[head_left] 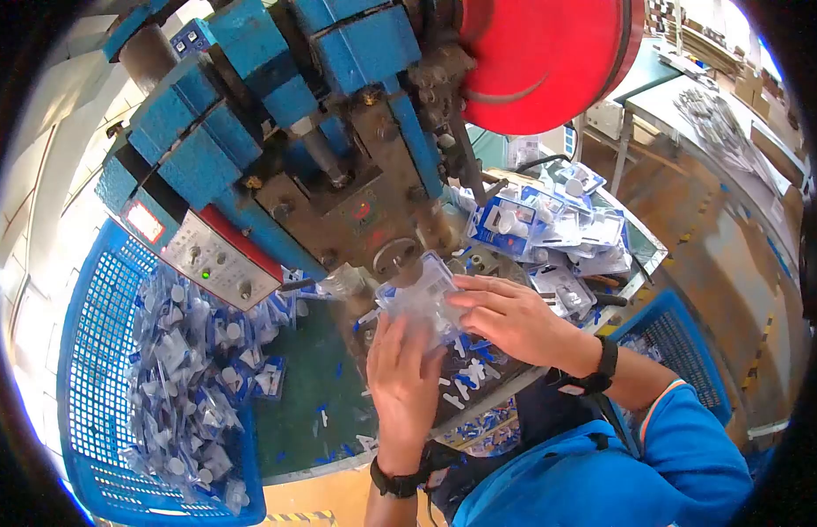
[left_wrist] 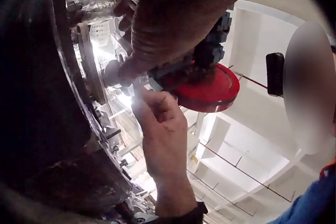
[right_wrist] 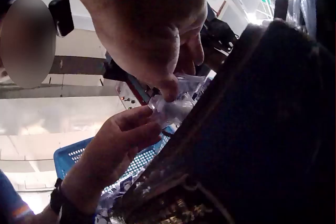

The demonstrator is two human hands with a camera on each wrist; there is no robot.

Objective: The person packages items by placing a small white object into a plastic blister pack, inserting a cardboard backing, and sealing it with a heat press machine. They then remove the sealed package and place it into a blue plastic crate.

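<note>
The pack (head_left: 433,294) lies between my left hand (head_left: 401,373), pinching its near edge, and my right hand (head_left: 518,327), pinching its right side.

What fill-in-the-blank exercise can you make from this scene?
The big wheel is coloured ____.
The lit lamp on the control panel glows ____.
In the head view, the left basket is coloured ____.
The right grip and the ____ one hold the clear package.

Missing words: red; green; blue; left.
</note>
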